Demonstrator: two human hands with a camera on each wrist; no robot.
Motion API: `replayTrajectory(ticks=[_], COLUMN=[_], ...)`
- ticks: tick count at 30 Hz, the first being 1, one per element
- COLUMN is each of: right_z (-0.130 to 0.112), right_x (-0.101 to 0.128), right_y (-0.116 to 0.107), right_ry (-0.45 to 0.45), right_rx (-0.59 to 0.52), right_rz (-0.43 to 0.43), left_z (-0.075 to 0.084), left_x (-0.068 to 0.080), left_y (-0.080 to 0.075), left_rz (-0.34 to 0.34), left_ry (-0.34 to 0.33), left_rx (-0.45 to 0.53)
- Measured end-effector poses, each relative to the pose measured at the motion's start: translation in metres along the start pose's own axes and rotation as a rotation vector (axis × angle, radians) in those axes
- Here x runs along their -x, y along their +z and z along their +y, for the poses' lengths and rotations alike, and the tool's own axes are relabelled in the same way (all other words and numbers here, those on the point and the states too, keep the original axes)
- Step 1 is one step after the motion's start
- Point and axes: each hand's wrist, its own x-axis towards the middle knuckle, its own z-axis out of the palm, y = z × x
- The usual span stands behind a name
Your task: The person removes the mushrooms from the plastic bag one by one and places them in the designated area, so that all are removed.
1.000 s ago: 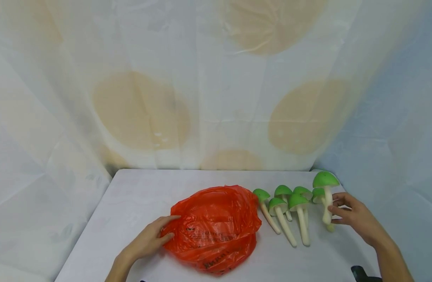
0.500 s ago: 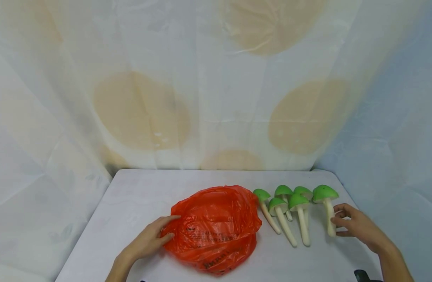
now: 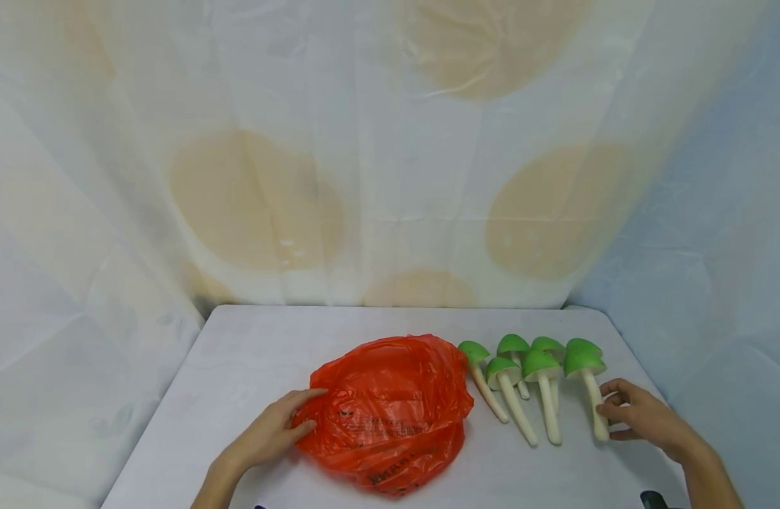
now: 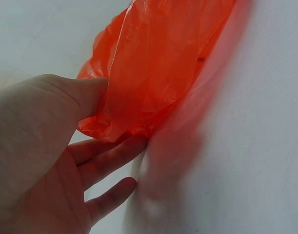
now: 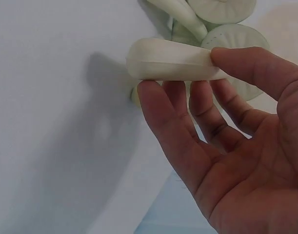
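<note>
A crumpled orange plastic bag (image 3: 390, 410) lies on the white table (image 3: 269, 339). My left hand (image 3: 315, 408) holds its left edge. In the left wrist view the thumb lies over the bag (image 4: 158, 63) and the fingers (image 4: 114, 156) sit beneath the edge. To the right of the bag lie several toy mushrooms (image 3: 513, 385) with green caps and cream stems. My right hand (image 3: 609, 417) pinches the stem of the rightmost mushroom (image 3: 590, 385), which lies on the table beside the others. The right wrist view shows that stem (image 5: 168, 63) between thumb and fingertips.
A pale cloth with large beige circles (image 3: 256, 201) hangs behind the table and drapes down both sides. The table's right edge runs close behind my right hand. A small dark object (image 3: 653, 500) shows at the bottom right.
My right hand has lowered the mushroom from upright in the air to lying on the table beside the row. The left hand and the bag have not moved.
</note>
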Motion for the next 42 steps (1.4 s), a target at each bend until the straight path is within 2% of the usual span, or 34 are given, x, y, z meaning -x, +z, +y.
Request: replayTrajectory(ticks=[5,12,29,42], right_z=[0.005,0.012,0.021,0.025], right_x=[-0.004,-0.008,-0.014,-0.017], right_y=[0.003,0.005,0.011,0.011], right_ry=[0.02,-0.008,0.028,0.02], right_rx=[0.008,-0.004,0.022,0.022], right_rz=[0.004,-0.021,0.043,0.047], left_z=[0.0,-0.002,-0.003,-0.001], left_x=[0.0,0.0,-0.001,-0.001], left_y=[0.0,0.0,0.001,0.001], left_rz=[-0.001,-0.001,-0.007,-0.007], left_ry=[-0.001,0.005,-0.015,-0.03], left_rx=[0.0,-0.012,0.002,0.01])
